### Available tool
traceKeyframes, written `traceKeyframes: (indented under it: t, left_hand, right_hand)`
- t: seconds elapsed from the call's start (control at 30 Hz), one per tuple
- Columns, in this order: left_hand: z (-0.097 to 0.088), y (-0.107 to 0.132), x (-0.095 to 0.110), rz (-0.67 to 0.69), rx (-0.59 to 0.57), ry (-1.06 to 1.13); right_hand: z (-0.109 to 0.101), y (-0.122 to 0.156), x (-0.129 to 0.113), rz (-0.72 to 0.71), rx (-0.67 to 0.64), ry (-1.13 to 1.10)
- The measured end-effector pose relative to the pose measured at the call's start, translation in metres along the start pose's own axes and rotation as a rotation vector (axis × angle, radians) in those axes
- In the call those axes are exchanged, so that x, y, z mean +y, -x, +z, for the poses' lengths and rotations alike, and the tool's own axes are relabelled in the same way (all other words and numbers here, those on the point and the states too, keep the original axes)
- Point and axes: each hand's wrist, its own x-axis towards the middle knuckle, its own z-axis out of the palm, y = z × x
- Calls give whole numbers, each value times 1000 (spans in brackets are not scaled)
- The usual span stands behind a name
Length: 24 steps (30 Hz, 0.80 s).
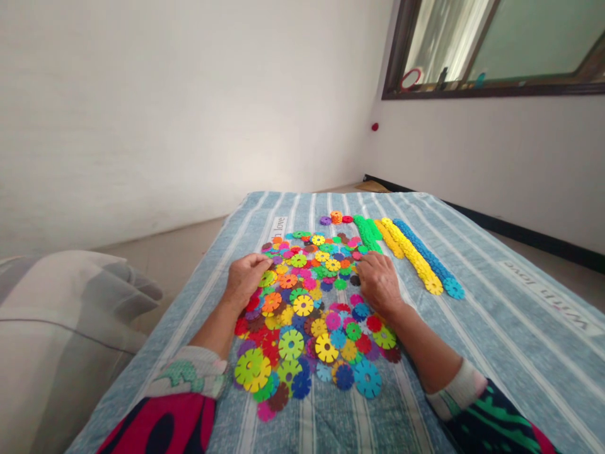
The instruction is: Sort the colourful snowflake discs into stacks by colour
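Note:
A broad pile of notched plastic snowflake discs (303,306) in many colours lies on the striped cloth. My left hand (246,277) is at the pile's upper left edge, its fingers closed together beside small purple and pink discs; whatever its fingertips hold is too small to make out. At the upper right edge my right hand (379,280) has its fingers curled down, next to a black disc (355,280) and the near end of a green row of discs (366,233). Its fingertips are partly hidden, so what they hold does not show.
Right of the green row lie an orange-yellow row (391,239), a yellow row (412,253) and a blue row (428,258) of overlapping discs. Purple (326,221), orange (336,217) and red discs (347,219) sit at the back. Grey checked fabric (61,340) is at left.

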Motion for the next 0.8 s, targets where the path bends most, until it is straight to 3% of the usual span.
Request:
traceKeyframes:
  t: [0.13, 0.27, 0.4, 0.63, 0.8]
  left_hand:
    - [0, 1, 1, 13, 2, 13]
    - [0, 2, 2, 20, -7, 14]
    - [1, -1, -3, 26, -12, 14]
    - [2, -5, -12, 55, -22, -8]
    - [2, -4, -12, 40, -27, 19]
  right_hand:
    - [-16, 1, -7, -85, 0, -292]
    - [-45, 5, -24, -297, -246, -580]
    - [-66, 7, -41, -455, -428, -629]
    - [-59, 10, -59, -644, -535, -535]
    - [-52, 13, -60, -621, -478, -529]
